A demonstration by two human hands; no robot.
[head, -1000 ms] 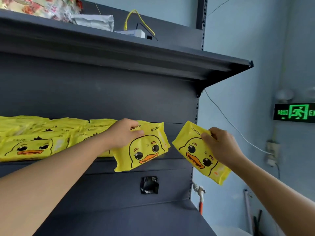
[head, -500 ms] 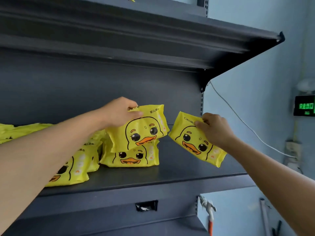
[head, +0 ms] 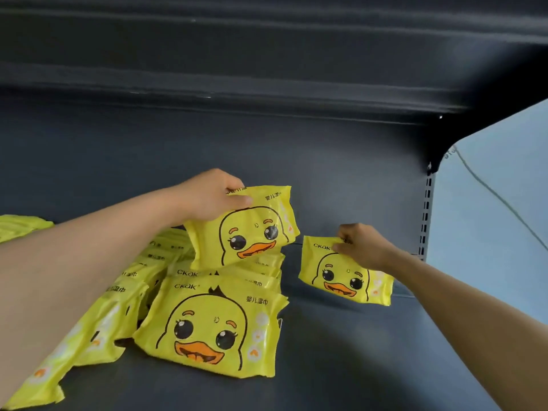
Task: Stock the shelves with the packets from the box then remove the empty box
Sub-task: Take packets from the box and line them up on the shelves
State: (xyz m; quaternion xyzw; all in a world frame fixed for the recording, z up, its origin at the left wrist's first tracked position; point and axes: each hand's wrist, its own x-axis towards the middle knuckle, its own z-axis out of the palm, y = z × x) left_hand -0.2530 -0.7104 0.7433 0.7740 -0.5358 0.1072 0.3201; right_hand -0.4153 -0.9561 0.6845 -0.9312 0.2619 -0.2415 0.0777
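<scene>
My left hand [head: 212,197] grips the top edge of a yellow duck packet [head: 246,229], held above a row of like packets. The front packet of that row [head: 213,327] stands on the dark shelf [head: 355,366], with more stacked behind it. My right hand [head: 360,246] pinches the top of a second duck packet [head: 341,274], held upright at the back of the shelf, right of the row. Whether its lower edge touches the shelf I cannot tell. Another row of packets [head: 89,330] lies under my left forearm. No box is in view.
The underside of the upper shelf [head: 267,54] hangs close overhead. A slotted upright [head: 425,215] marks the right end of the unit, with a pale blue wall [head: 504,203] and a cable beyond. Bare shelf surface lies to the right of the rows.
Both hands have moved further in over the shelf with their packets. The right packet has gone from tilted to upright near the back. The view has risen and come closer.
</scene>
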